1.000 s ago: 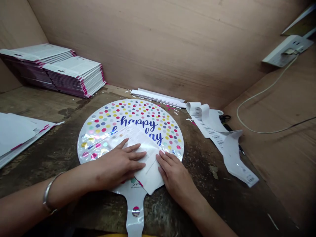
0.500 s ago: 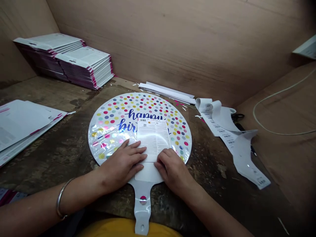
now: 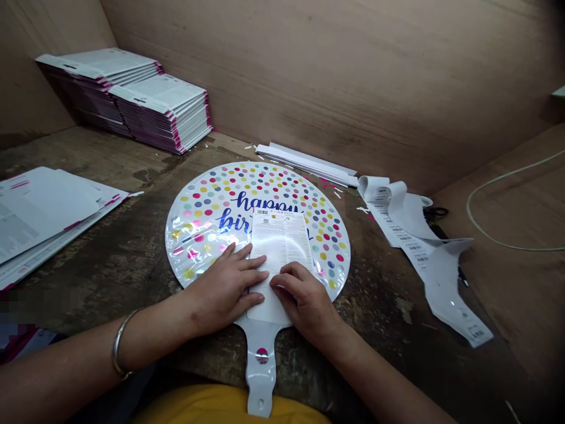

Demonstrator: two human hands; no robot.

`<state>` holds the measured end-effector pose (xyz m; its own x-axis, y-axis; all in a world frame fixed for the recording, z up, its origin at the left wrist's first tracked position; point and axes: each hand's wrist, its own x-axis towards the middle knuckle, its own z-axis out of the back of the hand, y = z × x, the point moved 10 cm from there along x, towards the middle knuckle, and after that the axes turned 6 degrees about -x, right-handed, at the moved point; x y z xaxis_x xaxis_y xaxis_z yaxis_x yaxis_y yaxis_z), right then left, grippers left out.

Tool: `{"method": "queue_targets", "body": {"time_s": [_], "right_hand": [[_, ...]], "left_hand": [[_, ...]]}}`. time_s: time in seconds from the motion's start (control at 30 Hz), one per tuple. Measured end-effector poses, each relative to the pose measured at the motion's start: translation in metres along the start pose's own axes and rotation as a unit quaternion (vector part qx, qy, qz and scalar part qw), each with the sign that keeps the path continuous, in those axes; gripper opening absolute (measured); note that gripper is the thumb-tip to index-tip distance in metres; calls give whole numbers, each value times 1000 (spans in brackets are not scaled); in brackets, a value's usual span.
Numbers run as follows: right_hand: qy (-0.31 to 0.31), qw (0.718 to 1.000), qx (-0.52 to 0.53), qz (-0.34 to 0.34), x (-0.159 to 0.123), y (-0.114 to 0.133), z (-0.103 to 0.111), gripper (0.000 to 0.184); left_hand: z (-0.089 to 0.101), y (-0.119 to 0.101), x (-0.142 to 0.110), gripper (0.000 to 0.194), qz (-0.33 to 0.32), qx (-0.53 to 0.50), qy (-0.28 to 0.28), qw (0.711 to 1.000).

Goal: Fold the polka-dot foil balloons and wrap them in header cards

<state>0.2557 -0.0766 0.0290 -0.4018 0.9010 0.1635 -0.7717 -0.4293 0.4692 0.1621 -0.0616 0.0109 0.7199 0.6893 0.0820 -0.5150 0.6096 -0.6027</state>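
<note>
"happy bir…" on foil balloon point(image 3: 198, 219)

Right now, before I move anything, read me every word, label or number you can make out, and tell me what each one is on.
"happy": blue script on the foil balloon.
"bir": blue script below it, the rest hidden by the printed card.
Barcode and fine print on the card: too small to read.
Barcode labels on the paper strip: too small to read.

Packing workshop, plywood booth walls point(image 3: 335, 76), worn wooden bench point(image 3: 88, 159), stacked packets point(image 3: 163, 112), barcode labels point(image 3: 397, 221)
</note>
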Motion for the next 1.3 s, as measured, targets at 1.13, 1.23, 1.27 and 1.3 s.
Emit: {"method": "queue_targets", "body": {"time_s": [1.13, 1.23, 1.27, 1.3], "right_hand": [[97, 994, -5, 51, 13, 0, -4, 13], [104, 992, 1, 67, 20, 1, -10, 12], [108, 991, 2, 73, 21, 3, -12, 12], [112, 990, 1, 79, 22, 5, -15, 12]], "left_hand": [[1, 4, 4, 38, -35, -3, 40, 999], [1, 3, 5, 38, -36, -2, 43, 998], [1, 3, 5, 38, -35, -2, 43, 998], [1, 3, 5, 38, -35, -2, 42, 999]]}}
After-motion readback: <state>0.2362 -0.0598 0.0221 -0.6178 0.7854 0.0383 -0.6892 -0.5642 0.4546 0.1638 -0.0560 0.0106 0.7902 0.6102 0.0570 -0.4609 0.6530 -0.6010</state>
